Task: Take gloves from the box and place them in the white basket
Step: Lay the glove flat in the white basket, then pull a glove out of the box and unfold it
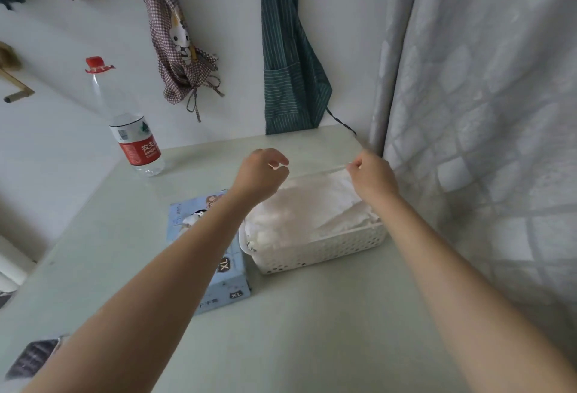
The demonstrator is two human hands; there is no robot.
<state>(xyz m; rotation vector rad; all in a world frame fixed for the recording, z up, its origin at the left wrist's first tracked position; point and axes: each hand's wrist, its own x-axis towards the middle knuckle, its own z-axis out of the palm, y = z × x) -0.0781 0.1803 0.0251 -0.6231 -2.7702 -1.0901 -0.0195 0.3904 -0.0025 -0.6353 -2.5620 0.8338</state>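
Head view: left hand [260, 170] above the far end of the basket [321, 250], fingers curled, pinching something small and pale. Right hand [371, 174] over the basket's far right corner, fingers pinched on the edge of a thin clear glove [340, 185]. Basket heaped with gloves [293, 211]. Blue box [218, 267] just left of it on the surface [312, 330]. Bottle [134, 130] farther left.

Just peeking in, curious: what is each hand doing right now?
Left hand: pinches the thin clear glove.
Right hand: pinches the same glove's other edge.
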